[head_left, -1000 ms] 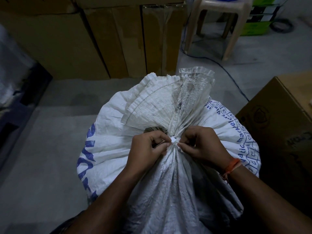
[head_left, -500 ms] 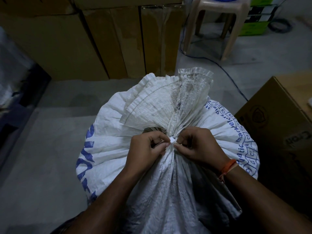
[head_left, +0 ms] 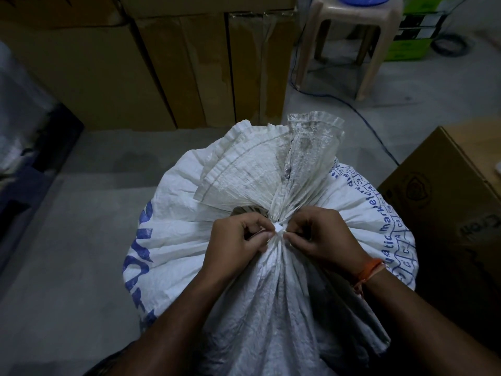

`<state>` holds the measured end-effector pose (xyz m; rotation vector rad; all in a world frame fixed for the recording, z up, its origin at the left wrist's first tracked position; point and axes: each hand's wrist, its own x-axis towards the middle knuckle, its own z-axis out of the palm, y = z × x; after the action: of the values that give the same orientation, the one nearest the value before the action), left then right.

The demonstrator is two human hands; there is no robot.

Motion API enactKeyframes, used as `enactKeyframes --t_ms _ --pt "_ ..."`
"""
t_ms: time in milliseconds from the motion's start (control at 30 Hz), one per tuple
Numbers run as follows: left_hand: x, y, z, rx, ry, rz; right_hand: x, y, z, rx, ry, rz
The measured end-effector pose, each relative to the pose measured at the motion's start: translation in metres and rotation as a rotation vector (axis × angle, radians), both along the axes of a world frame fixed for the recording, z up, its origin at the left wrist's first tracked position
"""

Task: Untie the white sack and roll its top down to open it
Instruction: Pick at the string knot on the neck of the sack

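A full white woven sack (head_left: 179, 240) with blue print stands on the floor right below me. Its neck is gathered and bound by a small white knot (head_left: 279, 228), and the loose top (head_left: 257, 172) fans out beyond it. My left hand (head_left: 235, 242) pinches the tie at the knot from the left, thumb and forefinger pressed together. From the right, my right hand (head_left: 322, 237) pinches the same knot with its fingertips. An orange thread band circles the right wrist.
Tall cardboard boxes (head_left: 151, 71) stand behind the sack. A beige plastic stool (head_left: 352, 36) is at the back right, with a blue cable (head_left: 371, 126) trailing over the concrete floor. Another cardboard box (head_left: 444, 202) sits close on the right. Dark wrapped goods line the left edge.
Both hands stay at the knot, with only small finger movements. The sack's top has not loosened.
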<state>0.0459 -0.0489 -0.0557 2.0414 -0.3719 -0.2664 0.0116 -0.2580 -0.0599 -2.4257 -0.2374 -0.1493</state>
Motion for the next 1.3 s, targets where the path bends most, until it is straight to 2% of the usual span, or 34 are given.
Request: enactKeyframes --t_ms 500,1300 --pt "0.0 0.0 0.003 0.003 0.004 0.012 -0.004 -0.001 0.011 0.045 0.024 0.005" --pt "0.0 0.0 0.005 -0.009 0.039 0.004 -0.003 0.005 0.009 0.003 0.02 -0.049"
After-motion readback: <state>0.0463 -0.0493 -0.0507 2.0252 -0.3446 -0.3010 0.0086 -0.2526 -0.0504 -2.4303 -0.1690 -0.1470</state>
